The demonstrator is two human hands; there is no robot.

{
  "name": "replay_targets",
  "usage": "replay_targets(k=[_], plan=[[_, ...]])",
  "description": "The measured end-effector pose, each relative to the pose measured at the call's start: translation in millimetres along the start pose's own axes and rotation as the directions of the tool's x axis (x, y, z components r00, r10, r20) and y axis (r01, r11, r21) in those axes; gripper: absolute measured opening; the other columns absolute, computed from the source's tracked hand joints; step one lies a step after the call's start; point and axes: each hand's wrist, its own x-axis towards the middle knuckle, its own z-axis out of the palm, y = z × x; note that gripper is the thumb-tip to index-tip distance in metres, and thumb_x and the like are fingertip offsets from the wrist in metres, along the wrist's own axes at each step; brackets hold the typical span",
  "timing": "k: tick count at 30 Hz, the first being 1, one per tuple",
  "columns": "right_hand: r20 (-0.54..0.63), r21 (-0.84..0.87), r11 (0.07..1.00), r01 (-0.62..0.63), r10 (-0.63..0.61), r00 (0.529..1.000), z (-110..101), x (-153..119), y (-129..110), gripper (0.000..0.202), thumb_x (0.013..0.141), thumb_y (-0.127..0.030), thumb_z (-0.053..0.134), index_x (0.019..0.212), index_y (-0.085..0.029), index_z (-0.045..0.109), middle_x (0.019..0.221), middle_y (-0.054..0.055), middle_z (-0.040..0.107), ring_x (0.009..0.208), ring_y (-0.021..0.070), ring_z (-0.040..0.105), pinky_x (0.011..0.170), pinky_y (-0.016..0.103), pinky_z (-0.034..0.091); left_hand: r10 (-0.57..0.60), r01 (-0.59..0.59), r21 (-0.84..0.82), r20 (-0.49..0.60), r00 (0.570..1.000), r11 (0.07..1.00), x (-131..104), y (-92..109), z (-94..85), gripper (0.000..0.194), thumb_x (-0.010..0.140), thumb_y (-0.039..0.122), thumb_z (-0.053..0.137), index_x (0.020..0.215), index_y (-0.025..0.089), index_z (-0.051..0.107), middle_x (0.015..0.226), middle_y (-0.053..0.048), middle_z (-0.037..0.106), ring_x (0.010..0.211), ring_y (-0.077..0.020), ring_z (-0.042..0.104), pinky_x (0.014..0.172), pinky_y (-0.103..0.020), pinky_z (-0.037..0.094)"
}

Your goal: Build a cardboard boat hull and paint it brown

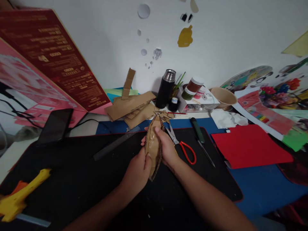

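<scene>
Between my two hands is a long, pointed piece of brown cardboard (154, 146), shaped like a leaf or a small boat, with raised corrugated edges and shiny patches in its middle. My left hand (138, 166) is closed on its lower left side, the thumb over the edge. On the upper right side my right hand (167, 146) grips it, thumb on the inner face. Just right of my right hand lie scissors (186, 150) with a red handle. Past them rests a dark green-handled tool (201, 138) with a long thin metal shaft.
A yellow glue gun (21, 192) lies front left on the black mat (91, 179), and a clear ruler (115, 144) farther back. Behind are cardboard scraps (131, 106), a black flask (166, 88) and paint jars (193, 86). Red sheets (252, 146) lie right, a phone (55, 126) left.
</scene>
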Motion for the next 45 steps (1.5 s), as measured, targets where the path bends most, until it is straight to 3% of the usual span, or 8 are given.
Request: replay_targets(k=[5, 10, 13, 18, 25, 30, 37, 45], plan=[[-0.088, -0.055, 0.998, 0.041, -0.046, 0.995, -1.5, 2.8, 3.5, 0.041, 0.079, -0.055, 0.081, 0.096, -0.017, 0.076, 0.079, 0.007, 0.080, 0.079, 0.0284, 0.076, 0.075, 0.039, 0.060, -0.008, 0.007, -0.014, -0.077, 0.997, 1.000, 9.1, -0.9, -15.9, 0.047, 0.097, 0.039, 0.042, 0.131, 0.017, 0.067, 0.117, -0.013, 0.079, 0.103, -0.0307, 0.075, 0.094, -0.043, 0.056], [-0.076, -0.129, 0.991, 0.044, -0.054, 0.996, -5.4, 3.8, 7.2, 0.041, 0.079, -0.053, 0.081, 0.098, -0.017, 0.077, 0.082, 0.007, 0.081, 0.071, 0.0254, 0.074, 0.066, 0.035, 0.056, -0.140, 0.163, -0.353, 0.088, 0.986, 0.922, 15.2, -0.2, -22.3, 0.046, 0.093, 0.051, 0.054, 0.119, 0.016, 0.070, 0.093, -0.007, 0.079, 0.067, -0.0233, 0.072, 0.063, -0.035, 0.060], [-0.038, -0.196, 0.979, 0.046, -0.054, 0.998, -4.4, 1.6, 6.8, 0.039, 0.082, -0.054, 0.078, 0.095, -0.017, 0.078, 0.084, 0.007, 0.081, 0.063, 0.0220, 0.069, 0.059, 0.032, 0.052, -0.183, 0.216, -0.422, 0.118, 0.976, 0.881, 16.1, -0.5, -22.1, 0.051, 0.093, 0.062, 0.056, 0.109, 0.016, 0.070, 0.085, -0.006, 0.077, 0.062, -0.0217, 0.071, 0.056, -0.032, 0.057], [0.008, -0.235, 0.971, 0.039, -0.038, 0.999, -1.9, -2.0, 5.8, 0.036, 0.085, -0.052, 0.074, 0.093, -0.018, 0.080, 0.087, 0.008, 0.081, 0.067, 0.0238, 0.072, 0.061, 0.033, 0.052, -0.181, 0.193, -0.339, 0.068, 0.981, 0.921, 15.5, -0.6, -22.1, 0.056, 0.092, 0.070, 0.055, 0.094, 0.016, 0.070, 0.084, -0.007, 0.077, 0.065, -0.0219, 0.069, 0.056, -0.029, 0.053], [-0.005, -0.201, 0.977, 0.070, -0.072, 0.997, -2.6, -3.6, 6.1, 0.042, 0.080, -0.057, 0.081, 0.098, -0.019, 0.079, 0.094, 0.008, 0.082, 0.090, 0.0287, 0.076, 0.080, 0.039, 0.059, -0.081, 0.065, -0.208, -0.068, 0.994, 0.976, 15.6, 4.3, -24.5, 0.046, 0.092, 0.059, 0.055, 0.076, 0.017, 0.067, 0.075, -0.002, 0.070, 0.068, -0.0195, 0.059, 0.062, -0.028, 0.046], [-0.095, -0.143, 0.984, 0.108, -0.123, 0.988, -6.3, -0.6, 0.8, 0.049, 0.077, -0.060, 0.084, 0.101, -0.018, 0.077, 0.084, 0.007, 0.081, 0.080, 0.0271, 0.076, 0.076, 0.040, 0.060, -0.054, 0.053, -0.125, -0.010, 0.998, 0.991, 15.4, 7.2, -25.5, 0.045, 0.092, 0.055, 0.052, 0.075, 0.017, 0.069, 0.074, -0.002, 0.069, 0.071, -0.0205, 0.059, 0.064, -0.028, 0.044], [-0.067, -0.163, 0.980, 0.118, -0.130, 0.989, -6.4, 1.6, 0.5, 0.044, 0.081, -0.058, 0.083, 0.102, -0.020, 0.077, 0.083, 0.007, 0.080, 0.074, 0.0257, 0.075, 0.072, 0.039, 0.059, -0.121, 0.126, -0.265, 0.035, 0.992, 0.956, 14.9, 10.8, -25.2, 0.049, 0.090, 0.060, 0.055, 0.096, 0.016, 0.076, 0.085, -0.004, 0.074, 0.077, -0.0227, 0.063, 0.069, -0.029, 0.048], [-0.054, -0.136, 0.987, 0.088, -0.096, 0.994, -4.1, 0.3, 1.1, 0.043, 0.078, -0.059, 0.085, 0.099, -0.022, 0.077, 0.082, 0.006, 0.080, 0.079, 0.0289, 0.076, 0.075, 0.042, 0.060, -0.128, 0.123, -0.257, -0.004, 0.992, 0.958, 15.8, 10.5, -27.1, 0.046, 0.084, 0.060, 0.059, 0.079, 0.017, 0.071, 0.073, -0.002, 0.069, 0.068, -0.0209, 0.059, 0.062, -0.028, 0.045]])
